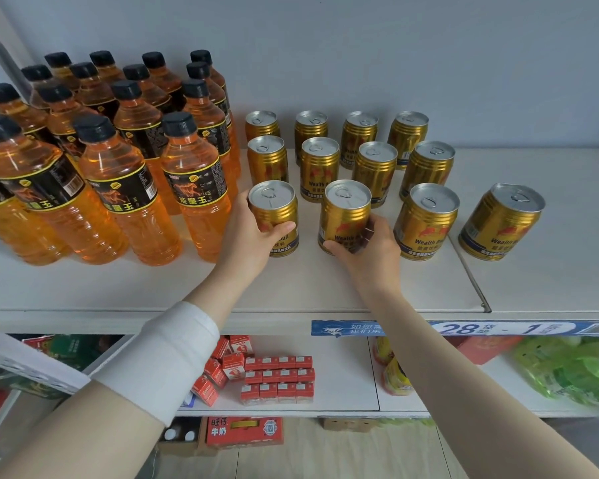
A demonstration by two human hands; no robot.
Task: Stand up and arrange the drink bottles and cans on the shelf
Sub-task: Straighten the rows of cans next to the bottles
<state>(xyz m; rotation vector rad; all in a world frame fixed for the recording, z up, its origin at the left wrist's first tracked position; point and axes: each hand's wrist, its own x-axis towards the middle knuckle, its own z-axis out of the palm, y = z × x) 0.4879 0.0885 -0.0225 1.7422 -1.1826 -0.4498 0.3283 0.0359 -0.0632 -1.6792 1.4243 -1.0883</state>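
On the shelf (pixel 291 292), the left hand (pixel 253 233) grasps one upright gold can (pixel 274 209); the right hand (pixel 370 243) grasps the neighbouring can (pixel 344 212).

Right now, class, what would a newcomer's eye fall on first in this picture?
Probably the two hands at the shelf's front: the left hand grips one gold can, the right hand grips its neighbour. Then the block of orange bottles crowding the left of the shelf, and the upright gold cans in rows behind the held pair.
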